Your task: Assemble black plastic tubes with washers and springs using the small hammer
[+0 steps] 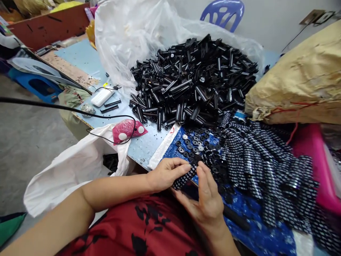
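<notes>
In front of my red clothing, both hands meet at a black piece patterned with rows of light squares. My left hand is closed on it, thumb on top near its upper end. My right hand reaches around it from the other side, fingertips at the upper right end and thumb below. Just beyond the fingers, small black discs with center holes lie scattered on a blue sheet. Similar patterned pieces are heaped to the right.
A large pile of glossy black tubes spills from a clear plastic bag at the back. A pink bin and tan sack stand right. On the left are a white bag, a pink packet and a black cable.
</notes>
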Motion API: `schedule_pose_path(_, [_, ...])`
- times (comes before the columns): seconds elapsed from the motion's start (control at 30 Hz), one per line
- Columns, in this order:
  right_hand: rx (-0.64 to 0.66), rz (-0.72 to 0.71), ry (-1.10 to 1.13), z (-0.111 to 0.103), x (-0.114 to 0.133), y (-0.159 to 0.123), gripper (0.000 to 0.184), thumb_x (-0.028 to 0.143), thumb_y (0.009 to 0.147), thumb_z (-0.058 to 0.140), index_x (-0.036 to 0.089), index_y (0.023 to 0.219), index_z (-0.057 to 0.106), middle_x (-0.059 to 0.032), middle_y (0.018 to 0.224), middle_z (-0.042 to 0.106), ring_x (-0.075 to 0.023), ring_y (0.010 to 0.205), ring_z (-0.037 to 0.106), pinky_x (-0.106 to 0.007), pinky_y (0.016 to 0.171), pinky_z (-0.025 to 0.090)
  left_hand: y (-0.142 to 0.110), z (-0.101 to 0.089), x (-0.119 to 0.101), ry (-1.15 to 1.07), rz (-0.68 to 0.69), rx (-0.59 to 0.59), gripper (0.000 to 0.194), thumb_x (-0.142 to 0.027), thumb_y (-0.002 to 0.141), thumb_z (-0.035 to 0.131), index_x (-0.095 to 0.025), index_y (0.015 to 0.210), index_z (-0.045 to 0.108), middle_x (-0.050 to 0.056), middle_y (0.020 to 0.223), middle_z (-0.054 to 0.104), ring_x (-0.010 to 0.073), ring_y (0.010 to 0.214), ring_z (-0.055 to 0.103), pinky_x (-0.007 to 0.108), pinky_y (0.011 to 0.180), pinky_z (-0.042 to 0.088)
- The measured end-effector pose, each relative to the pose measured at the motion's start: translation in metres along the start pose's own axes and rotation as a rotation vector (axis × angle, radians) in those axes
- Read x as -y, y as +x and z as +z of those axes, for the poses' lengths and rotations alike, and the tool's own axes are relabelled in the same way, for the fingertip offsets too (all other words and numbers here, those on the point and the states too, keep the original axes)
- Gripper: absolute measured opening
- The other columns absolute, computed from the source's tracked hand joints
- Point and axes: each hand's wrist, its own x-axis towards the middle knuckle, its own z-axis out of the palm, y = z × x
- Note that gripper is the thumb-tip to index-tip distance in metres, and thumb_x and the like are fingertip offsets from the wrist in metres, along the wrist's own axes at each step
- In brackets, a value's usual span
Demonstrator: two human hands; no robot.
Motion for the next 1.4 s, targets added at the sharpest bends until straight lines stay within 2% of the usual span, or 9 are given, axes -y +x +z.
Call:
schedule_pose_path(0.23, [0.150,0.060,0.120,0.000,-0.004,-0.003,0.108,0.054,0.079,0.074,0.010,0.162,0.022,-0.0156,0.152,0.041,-0.0205,0.147,0.043,-0.036,0.118,0.049,0.003,-0.012,0.001,-0.375,-0.423,0.181,0.061,-0.057,0.062,0.091,-0.014,0.096,0.065,0.010,0.090,0.073,0.0210,0.074,0.071,0.033,0.065,0.058])
schedule_pose_path(0.37, [0.128,0.091,0.010,-0.004,-0.010,-0.017,0.101,0.061,0.081,0.069,0.008,0.158,0.030,-0.0153,0.147,0.047,-0.0208,0.139,0.049,-0.035,0.114,0.048,0.009,-0.020,0.005,-0.247,-0.227,0.085,0.054,-0.055,0.070,0.086,-0.016,0.097,0.059,0.003,0.080,0.069,0.0142,0.064,0.064,0.027,0.062,0.052])
schedule_pose_path(0.5, [0.147,0.076,-0.315,-0.014,-0.019,-0.043,0.039,0.035,0.085,0.070,0.015,0.119,0.063,-0.0032,0.110,0.066,-0.0109,0.101,0.058,-0.025,0.095,0.045,0.019,-0.047,-0.003,0.503,0.252,-0.075,0.036,-0.046,0.087,0.072,-0.014,0.102,0.067,0.006,0.090,0.069,0.0151,0.080,0.062,0.029,0.079,0.048])
schedule_pose_path(0.57, [0.183,0.075,-0.368,-0.021,-0.021,-0.049,0.028,0.028,0.087,0.068,0.014,0.111,0.065,-0.0029,0.103,0.066,-0.0090,0.093,0.056,-0.023,0.090,0.043,0.024,-0.060,-0.010,0.935,0.328,-0.073,0.028,-0.041,0.091,0.068,-0.015,0.102,0.071,0.008,0.097,0.069,0.0181,0.090,0.062,0.030,0.085,0.045])
schedule_pose_path(0.7, [0.107,0.148,-0.344,-0.029,-0.017,-0.037,0.023,0.019,0.093,0.057,0.008,0.111,0.063,-0.0070,0.102,0.066,-0.0074,0.093,0.056,-0.020,0.087,0.043,0.034,-0.070,-0.023,1.306,0.188,0.084,0.031,-0.045,0.085,0.075,-0.017,0.099,0.074,0.005,0.092,0.068,0.0176,0.084,0.059,0.027,0.074,0.040])
schedule_pose_path(0.8, [0.067,0.156,-0.309,-0.026,-0.017,-0.022,0.026,0.018,0.095,0.053,0.009,0.117,0.062,-0.0062,0.104,0.066,-0.0047,0.090,0.057,-0.017,0.083,0.042,0.040,-0.067,-0.025,1.292,0.122,0.145,0.036,-0.049,0.080,0.079,-0.016,0.092,0.072,0.000,0.080,0.064,0.0135,0.071,0.052,0.025,0.064,0.031])
schedule_pose_path(0.97, [0.225,0.083,-0.307,-0.014,-0.018,-0.011,0.029,0.029,0.097,0.055,0.014,0.119,0.065,-0.0008,0.098,0.067,-0.0021,0.081,0.056,-0.017,0.078,0.040,0.047,-0.062,-0.030,1.291,0.080,0.156,0.033,-0.047,0.081,0.078,-0.016,0.087,0.068,-0.003,0.072,0.058,0.0114,0.064,0.046,0.026,0.060,0.025])
schedule_pose_path(1.13, [0.104,0.013,-0.150,-0.015,-0.002,-0.008,0.028,0.022,0.098,0.047,0.012,0.119,0.062,-0.0050,0.101,0.067,-0.0033,0.088,0.059,-0.015,0.082,0.042,0.063,-0.062,-0.044,1.332,-0.019,0.276,0.037,-0.046,0.071,0.085,-0.017,0.080,0.063,-0.005,0.067,0.054,0.0110,0.060,0.042,0.026,0.059,0.026])
schedule_pose_path(1.4, [0.242,-0.082,-0.028,-0.005,0.000,-0.018,0.030,0.023,0.094,0.057,0.012,0.122,0.063,-0.0024,0.092,0.065,-0.0010,0.079,0.055,-0.016,0.080,0.041,0.063,-0.053,-0.048,1.442,0.085,0.266,0.024,-0.034,0.072,0.078,-0.018,0.074,0.060,-0.003,0.062,0.048,0.0125,0.056,0.036,0.028,0.055,0.027])
